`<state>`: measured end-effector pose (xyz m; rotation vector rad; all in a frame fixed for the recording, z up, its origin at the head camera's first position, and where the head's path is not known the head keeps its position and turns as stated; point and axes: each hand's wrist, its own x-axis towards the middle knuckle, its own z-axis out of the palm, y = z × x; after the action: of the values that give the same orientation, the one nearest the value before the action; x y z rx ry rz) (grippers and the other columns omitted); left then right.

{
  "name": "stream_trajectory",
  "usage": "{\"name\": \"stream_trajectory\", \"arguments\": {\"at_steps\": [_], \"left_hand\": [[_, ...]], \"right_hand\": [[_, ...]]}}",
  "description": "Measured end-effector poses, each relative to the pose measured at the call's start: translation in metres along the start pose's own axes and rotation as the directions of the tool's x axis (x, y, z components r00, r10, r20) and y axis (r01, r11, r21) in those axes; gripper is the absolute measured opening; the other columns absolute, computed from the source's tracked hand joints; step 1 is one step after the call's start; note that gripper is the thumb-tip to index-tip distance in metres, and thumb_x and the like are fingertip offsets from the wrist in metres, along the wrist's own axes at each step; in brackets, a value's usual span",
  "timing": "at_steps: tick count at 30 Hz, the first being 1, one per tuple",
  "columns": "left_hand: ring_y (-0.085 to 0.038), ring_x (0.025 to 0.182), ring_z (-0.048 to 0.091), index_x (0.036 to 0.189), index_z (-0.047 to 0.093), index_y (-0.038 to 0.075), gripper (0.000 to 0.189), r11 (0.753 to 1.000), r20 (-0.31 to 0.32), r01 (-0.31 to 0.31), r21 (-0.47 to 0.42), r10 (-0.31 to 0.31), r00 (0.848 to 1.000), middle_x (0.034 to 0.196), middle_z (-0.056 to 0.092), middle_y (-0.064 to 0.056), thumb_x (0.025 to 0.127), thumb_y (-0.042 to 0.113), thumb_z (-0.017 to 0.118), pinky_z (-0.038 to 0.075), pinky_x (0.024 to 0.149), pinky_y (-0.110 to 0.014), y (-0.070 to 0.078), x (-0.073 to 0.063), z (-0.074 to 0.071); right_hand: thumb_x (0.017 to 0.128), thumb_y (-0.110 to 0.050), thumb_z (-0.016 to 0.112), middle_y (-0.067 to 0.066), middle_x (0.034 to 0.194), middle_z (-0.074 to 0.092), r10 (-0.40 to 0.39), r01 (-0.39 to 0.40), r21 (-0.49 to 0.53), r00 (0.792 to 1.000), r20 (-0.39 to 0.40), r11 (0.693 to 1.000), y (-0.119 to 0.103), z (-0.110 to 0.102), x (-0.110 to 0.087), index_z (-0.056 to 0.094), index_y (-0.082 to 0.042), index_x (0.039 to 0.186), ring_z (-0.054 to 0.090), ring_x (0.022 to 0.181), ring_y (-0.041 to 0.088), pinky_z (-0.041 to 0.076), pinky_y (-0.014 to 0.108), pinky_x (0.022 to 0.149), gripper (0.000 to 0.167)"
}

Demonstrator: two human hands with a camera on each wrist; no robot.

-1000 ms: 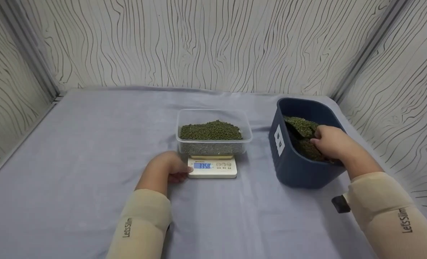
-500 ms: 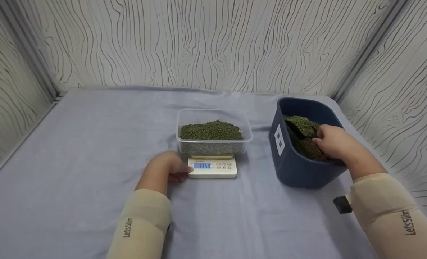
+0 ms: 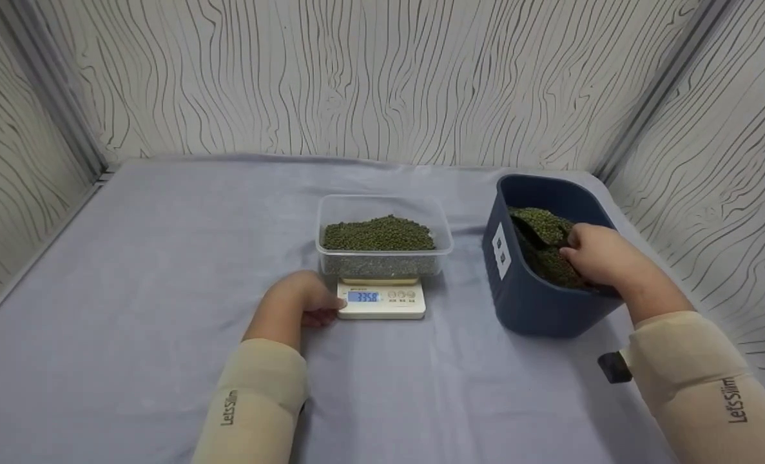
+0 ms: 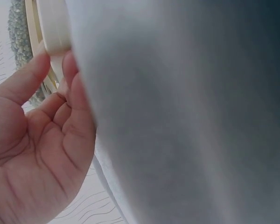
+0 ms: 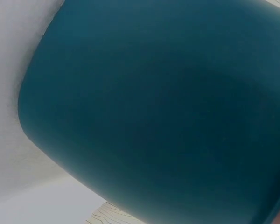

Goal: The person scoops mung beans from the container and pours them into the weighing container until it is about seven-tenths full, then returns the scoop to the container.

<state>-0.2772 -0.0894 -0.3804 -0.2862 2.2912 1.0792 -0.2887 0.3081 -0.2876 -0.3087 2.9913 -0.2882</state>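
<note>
My left hand (image 3: 301, 298) pinches the left edge of a white kitchen scale (image 3: 392, 310), thumb on top at the corner and fingers by its side; the left wrist view shows this hand (image 4: 42, 140) at the scale (image 4: 54, 28). The lit display reads 335.8. On the scale stands a clear plastic container (image 3: 382, 265) with a mound of green mung beans (image 3: 379, 235). To the right, my right hand (image 3: 598, 254) reaches inside a dark blue bin (image 3: 543, 316) and grips a black scoop (image 3: 529, 233) lying among more beans (image 3: 543, 222). The scoop's handle is mostly hidden.
A pale lilac cloth (image 3: 150, 270) covers the table. Wood-grain patterned panels (image 3: 356, 77) enclose it at the back and sides. The bin's outer wall (image 5: 154, 112) fills most of the right wrist view. A white label (image 3: 501, 251) is on the bin's left side.
My right hand has shifted very slightly right within the bin, the scoop with it. The left hand, scale and reading look the same.
</note>
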Motion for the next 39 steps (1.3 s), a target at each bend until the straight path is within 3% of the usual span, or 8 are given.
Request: {"name": "stream_trajectory", "arguments": {"at_steps": [22,33,39], "left_hand": [[-0.011,0.057,0.056,0.080,0.067,0.002,0.020,1.000,-0.006,-0.018,-0.016,0.018,1.000,0.065,0.061,-0.003,0.085,0.021,0.066,0.051,0.060,-0.024,-0.001,0.000,0.002],[-0.011,0.058,0.056,0.077,0.065,0.005,0.019,1.000,-0.012,0.006,-0.028,-0.006,1.000,0.066,0.060,-0.002,0.084,0.023,0.067,0.050,0.060,-0.024,0.000,-0.002,0.001],[-0.011,0.058,0.057,0.078,0.066,0.004,0.019,0.999,-0.006,0.001,-0.032,-0.001,1.000,0.066,0.061,-0.002,0.084,0.022,0.067,0.050,0.060,-0.024,0.000,-0.002,0.001]], "right_hand": [[0.092,-0.014,0.049,0.012,0.076,0.050,-0.012,0.011,-0.023,0.999,-0.044,1.000,-0.001,-0.009,-0.002,0.047,-0.001,0.083,0.049,0.069,0.025,0.038,0.040,0.063,0.017],[0.093,-0.013,0.048,0.012,0.074,0.052,-0.015,0.014,-0.015,0.999,-0.042,1.000,-0.013,-0.021,-0.003,0.046,0.001,0.085,0.053,0.064,0.022,0.041,0.042,0.065,0.016],[0.092,-0.013,0.049,0.014,0.079,0.053,-0.026,0.024,-0.034,0.998,-0.065,0.999,-0.026,-0.026,-0.002,0.048,0.002,0.085,0.052,0.071,0.026,0.042,0.044,0.067,0.017]]}}
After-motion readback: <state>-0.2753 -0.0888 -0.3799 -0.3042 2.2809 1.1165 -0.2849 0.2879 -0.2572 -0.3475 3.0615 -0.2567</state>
